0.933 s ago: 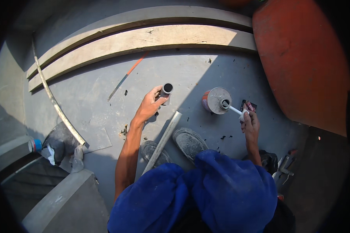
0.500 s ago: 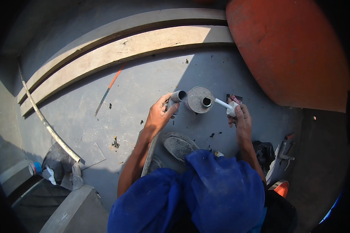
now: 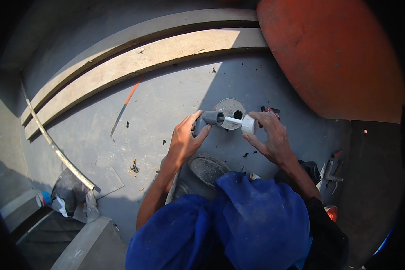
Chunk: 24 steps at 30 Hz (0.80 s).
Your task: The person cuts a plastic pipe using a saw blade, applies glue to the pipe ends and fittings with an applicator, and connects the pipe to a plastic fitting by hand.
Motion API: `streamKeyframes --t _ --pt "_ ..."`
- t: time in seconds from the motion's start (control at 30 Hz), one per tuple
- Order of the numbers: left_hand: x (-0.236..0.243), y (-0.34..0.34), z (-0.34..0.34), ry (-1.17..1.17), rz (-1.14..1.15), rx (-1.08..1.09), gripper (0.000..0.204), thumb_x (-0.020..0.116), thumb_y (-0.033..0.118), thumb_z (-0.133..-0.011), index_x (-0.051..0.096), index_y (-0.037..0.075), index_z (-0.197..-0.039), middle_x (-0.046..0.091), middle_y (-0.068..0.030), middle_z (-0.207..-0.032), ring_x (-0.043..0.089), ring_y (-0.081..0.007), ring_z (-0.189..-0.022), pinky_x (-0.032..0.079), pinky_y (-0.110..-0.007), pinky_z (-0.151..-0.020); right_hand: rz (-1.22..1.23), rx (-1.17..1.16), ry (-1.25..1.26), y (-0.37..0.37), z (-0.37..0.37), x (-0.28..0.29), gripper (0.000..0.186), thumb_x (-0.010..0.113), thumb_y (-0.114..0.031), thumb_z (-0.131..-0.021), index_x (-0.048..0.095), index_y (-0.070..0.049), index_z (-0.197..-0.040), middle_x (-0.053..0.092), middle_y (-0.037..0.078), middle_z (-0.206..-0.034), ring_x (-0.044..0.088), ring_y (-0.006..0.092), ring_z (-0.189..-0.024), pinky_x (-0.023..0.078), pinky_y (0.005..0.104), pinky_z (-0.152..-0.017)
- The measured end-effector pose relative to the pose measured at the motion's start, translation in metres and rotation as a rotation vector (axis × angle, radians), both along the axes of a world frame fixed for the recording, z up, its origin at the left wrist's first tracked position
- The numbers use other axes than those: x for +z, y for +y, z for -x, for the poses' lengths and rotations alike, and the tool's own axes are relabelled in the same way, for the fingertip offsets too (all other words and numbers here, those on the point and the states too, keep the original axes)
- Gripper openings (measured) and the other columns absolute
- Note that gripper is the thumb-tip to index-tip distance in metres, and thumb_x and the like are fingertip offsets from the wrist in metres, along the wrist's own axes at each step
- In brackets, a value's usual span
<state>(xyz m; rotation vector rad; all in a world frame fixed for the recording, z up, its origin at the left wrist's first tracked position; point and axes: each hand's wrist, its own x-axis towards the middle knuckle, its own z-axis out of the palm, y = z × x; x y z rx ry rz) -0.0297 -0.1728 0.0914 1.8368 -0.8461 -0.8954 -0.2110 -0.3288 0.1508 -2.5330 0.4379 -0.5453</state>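
My left hand [image 3: 183, 137] is closed round a grey pipe elbow [image 3: 210, 118], its open end facing right. Between thumb and fingers of my right hand [image 3: 273, 137] is a white cap with an applicator stem [image 3: 249, 124]. The stem points left, with its tip at the mouth of the elbow. Just behind them stands a round, stained metal can [image 3: 230, 104] on the floor, the hole in its top uncovered. The cap and stem hide part of the can's near side.
Two long timber beams [image 3: 166, 47] lie across the back. A large orange rounded object [image 3: 333, 58] fills the back right. At left are a thin pole [image 3: 58, 148] and a dark plastic bag [image 3: 69, 191]. An orange-and-dark rod [image 3: 127, 105] and a small dark-red packet [image 3: 273, 111] lie on the floor.
My right hand has brought the applicator leftward from beside the can to the elbow's mouth. My left hand has turned the elbow so its opening faces right.
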Motion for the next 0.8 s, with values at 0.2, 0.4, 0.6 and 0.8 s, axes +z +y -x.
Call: streamKeyframes --t 0.2,0.4,0.6,0.8 --pt "0.009 0.002 0.003 -0.305 0.118 0.029 0.045 0.067 0.009 -0.076 0.052 0.004 -0.118 0.059 -0.0157 -0.108 0.060 -0.0312 -0.098 0.050 -0.037 -0.079 0.386 0.249 0.088 0.003 -0.002 0.020 0.048 0.075 -0.023 -0.070 0.057 -0.007 -0.112 0.058 0.011 -0.096 0.057 0.0240 -0.081 0.047 0.0361 -0.067" --pt "0.020 0.000 0.004 -0.383 0.204 0.089 0.044 0.067 -0.002 -0.070 0.055 0.003 -0.112 0.056 -0.0147 -0.110 0.060 -0.0311 -0.097 0.050 -0.037 -0.078 -0.185 -0.005 0.073 0.017 -0.001 0.016 0.049 0.076 -0.025 -0.070 0.056 -0.004 -0.110 0.058 0.012 -0.097 0.058 0.0238 -0.084 0.050 0.0360 -0.067" --pt "0.010 -0.001 -0.002 -0.477 0.332 0.120 0.037 0.065 -0.008 -0.069 0.057 0.002 -0.103 0.055 -0.0151 -0.105 0.059 -0.0324 -0.100 0.051 -0.039 -0.082 0.149 0.052 -0.135 0.022 -0.002 -0.005 0.048 0.076 -0.020 -0.071 0.052 -0.002 -0.109 0.059 0.015 -0.095 0.056 0.0228 -0.074 0.047 0.0343 -0.065" --pt "0.000 0.004 -0.011 -0.599 0.487 0.145 0.033 0.069 -0.007 -0.069 0.053 0.004 -0.097 0.055 -0.0134 -0.106 0.056 -0.0337 -0.108 0.049 -0.040 -0.088 -0.625 -0.110 0.095 0.025 -0.006 0.014 0.051 0.077 -0.024 -0.070 0.052 -0.001 -0.107 0.061 0.014 -0.085 0.059 0.0244 -0.069 0.049 0.0341 -0.061"
